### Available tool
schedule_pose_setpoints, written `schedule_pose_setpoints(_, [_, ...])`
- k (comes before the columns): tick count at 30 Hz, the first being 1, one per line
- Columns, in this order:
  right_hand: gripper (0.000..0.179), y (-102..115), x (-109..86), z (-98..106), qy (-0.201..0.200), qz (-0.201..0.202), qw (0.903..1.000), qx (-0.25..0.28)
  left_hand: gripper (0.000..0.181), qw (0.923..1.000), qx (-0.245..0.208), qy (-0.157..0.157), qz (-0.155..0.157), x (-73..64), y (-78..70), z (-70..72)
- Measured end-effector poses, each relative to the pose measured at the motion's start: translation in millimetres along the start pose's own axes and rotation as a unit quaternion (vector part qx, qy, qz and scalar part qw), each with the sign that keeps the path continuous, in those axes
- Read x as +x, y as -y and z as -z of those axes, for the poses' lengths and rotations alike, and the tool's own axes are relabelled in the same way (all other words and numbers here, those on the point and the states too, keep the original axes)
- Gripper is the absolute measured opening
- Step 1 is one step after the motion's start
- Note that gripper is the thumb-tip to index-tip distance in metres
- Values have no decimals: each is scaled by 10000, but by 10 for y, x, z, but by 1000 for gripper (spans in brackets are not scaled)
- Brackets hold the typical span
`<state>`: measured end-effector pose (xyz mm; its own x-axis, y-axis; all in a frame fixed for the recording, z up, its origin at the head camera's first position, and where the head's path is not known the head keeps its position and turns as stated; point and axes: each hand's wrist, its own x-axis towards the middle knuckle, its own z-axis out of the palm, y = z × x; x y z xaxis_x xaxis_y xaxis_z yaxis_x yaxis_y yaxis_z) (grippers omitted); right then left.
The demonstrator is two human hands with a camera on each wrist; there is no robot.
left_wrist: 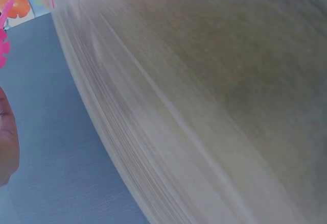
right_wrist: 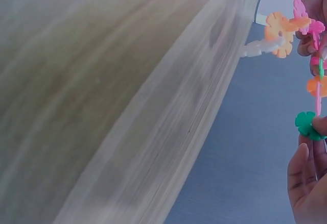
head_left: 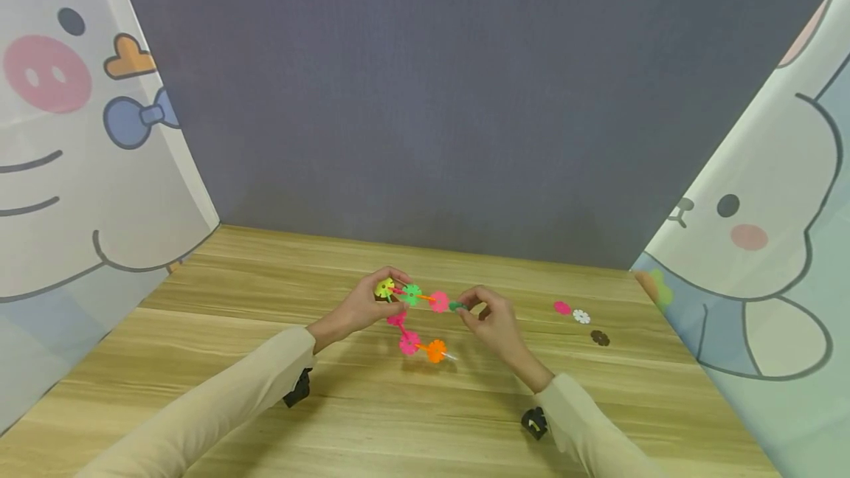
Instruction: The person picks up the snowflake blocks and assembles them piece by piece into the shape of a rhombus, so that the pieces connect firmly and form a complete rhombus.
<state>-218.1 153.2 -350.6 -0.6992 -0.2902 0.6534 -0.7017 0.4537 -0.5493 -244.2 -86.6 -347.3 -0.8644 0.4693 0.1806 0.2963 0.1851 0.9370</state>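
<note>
A bent chain of interlocking flower-shaped plastic discs hangs over the table between both hands. My left hand (head_left: 368,302) grips it at the bend, by a yellow disc (head_left: 384,288). From there the upper arm of the chain runs right through a light green disc (head_left: 412,295) and a pink disc (head_left: 439,302). At its right end, my right hand (head_left: 494,321) pinches a dark green disc (right_wrist: 305,124) between thumb and fingers. Hanging lower are another pink disc (head_left: 409,343), an orange disc (head_left: 436,351) and a white disc (right_wrist: 260,47) seen edge-on.
Right of the hands, a loose pink disc (head_left: 562,307), a white one (head_left: 581,316) and a brown one (head_left: 600,338) lie flat on the wooden table (head_left: 412,426). A grey panel (head_left: 425,94) rises behind, with cartoon-printed panels at both sides.
</note>
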Motion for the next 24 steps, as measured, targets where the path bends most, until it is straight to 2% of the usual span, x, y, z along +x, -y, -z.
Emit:
schedule_pose_setpoints(9, [13, -26, -25, -32, -36, 4, 10000, -23, 39, 9993, -22, -341, 121, 12, 0, -26])
schedule_pose_setpoints(16, [13, -320, -67, -165, -210, -103, 9997, -77, 37, 9991, -130, -379, 149, 5, -7, -68])
schedule_pose_setpoints(24, [13, -348, -74, -207, -411, 143, 9987, -257, 37, 9985, -241, -438, 207, -8, -7, -111])
